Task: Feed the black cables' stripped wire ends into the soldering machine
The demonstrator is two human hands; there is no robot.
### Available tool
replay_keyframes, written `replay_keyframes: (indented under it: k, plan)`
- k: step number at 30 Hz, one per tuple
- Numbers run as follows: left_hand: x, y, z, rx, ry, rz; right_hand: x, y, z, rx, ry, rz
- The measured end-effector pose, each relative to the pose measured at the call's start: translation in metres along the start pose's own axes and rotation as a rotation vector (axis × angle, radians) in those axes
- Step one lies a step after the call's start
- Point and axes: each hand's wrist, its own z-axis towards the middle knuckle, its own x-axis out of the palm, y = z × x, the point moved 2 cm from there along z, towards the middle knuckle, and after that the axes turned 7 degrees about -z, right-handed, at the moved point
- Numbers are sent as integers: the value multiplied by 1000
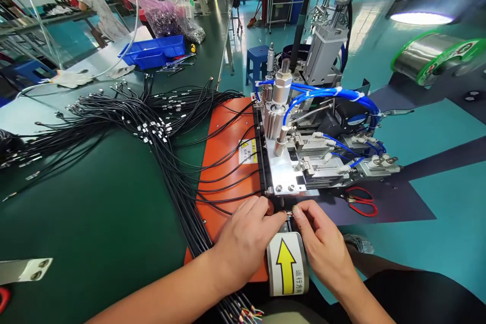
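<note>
My left hand [243,243] lies on the orange plate [224,162], fingers curled, pinching a thin black cable end at the machine's front edge. Close beside it, my right hand [322,243] pinches the same small metal cable tip [289,212] from the right. Both hands meet just above a white label with a yellow arrow [285,266]. A fan of black cables [152,131] runs across the green table [94,212] and over the orange plate toward my hands.
A metal machine [304,152] with blue air hoses and cylinders stands right behind my hands. Red scissors [362,202] lie to its right. A blue bin [154,51] and other people sit at the far left. A solder spool [433,55] is at upper right.
</note>
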Motion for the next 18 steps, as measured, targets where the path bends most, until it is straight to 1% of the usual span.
replay_keyframes:
  k: [4,7,10,13,18]
  plan:
    - [-6,3,-2,-7,51,-76,2,-1,1,28,35,47]
    - [-13,5,-2,23,48,-90,3,-2,1,31,40,34]
    - [-16,6,-1,44,28,-36,4,-3,1,18,36,38]
    - [-14,5,0,33,19,29,5,-3,2,19,40,55]
    - [-12,-1,3,19,-34,154,7,-7,5,61,74,117]
